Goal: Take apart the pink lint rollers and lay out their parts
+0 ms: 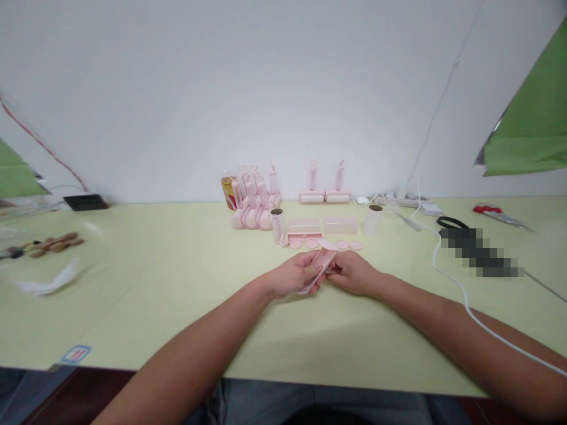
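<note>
My left hand [295, 276] is closed around a long pink plastic piece [323, 261], held tilted above the table's middle. Against the right side of that piece is my right hand [353, 273], its fingers curled together around something small and dark that I cannot make out. Just beyond the hands lie small pink discs [349, 245], a pink roller frame [305, 236] and clear pinkish covers [340, 225]. Two upright white rolls [372, 219] flank these parts, the left one partly behind a pink handle [276, 229].
Assembled pink rollers [251, 217] and a bottle [229, 189] stand at the back; two more rollers [325, 196] are near the wall. A white cable [463, 292] crosses my right arm. Scissors [498, 216] lie far right, a phone [86, 202] back left.
</note>
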Demonstrator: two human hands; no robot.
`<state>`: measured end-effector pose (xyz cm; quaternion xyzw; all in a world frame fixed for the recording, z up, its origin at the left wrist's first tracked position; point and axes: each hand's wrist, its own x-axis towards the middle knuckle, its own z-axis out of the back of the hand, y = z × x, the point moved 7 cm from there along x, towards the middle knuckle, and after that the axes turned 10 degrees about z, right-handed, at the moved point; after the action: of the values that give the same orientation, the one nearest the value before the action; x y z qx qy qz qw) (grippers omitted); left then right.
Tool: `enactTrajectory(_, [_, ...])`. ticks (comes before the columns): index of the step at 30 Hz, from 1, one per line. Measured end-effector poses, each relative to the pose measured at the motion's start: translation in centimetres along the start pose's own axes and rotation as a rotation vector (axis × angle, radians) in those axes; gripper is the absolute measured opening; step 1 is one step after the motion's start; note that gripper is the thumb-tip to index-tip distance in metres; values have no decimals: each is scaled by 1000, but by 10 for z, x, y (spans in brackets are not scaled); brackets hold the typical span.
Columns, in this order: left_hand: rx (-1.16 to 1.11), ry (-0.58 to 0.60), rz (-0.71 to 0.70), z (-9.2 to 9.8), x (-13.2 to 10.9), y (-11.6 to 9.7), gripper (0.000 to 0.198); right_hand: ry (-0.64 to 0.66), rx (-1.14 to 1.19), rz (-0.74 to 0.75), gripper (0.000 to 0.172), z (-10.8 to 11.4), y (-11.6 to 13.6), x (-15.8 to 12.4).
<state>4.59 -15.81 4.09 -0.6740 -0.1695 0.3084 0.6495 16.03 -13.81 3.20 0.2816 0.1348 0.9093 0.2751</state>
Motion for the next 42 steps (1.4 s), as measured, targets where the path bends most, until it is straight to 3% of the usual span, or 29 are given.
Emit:
enactTrajectory(24, [-18, 87, -24, -6, 0, 0, 49, 3, 28, 130, 7, 0, 2, 1])
enactTrajectory(34, [-62, 68, -5, -8, 5, 7, 50, -6, 92, 162, 7, 5, -4, 1])
enactTrajectory(42, [-5, -40, -36, -10, 9, 2, 47, -15, 92, 169, 7, 3, -7, 2])
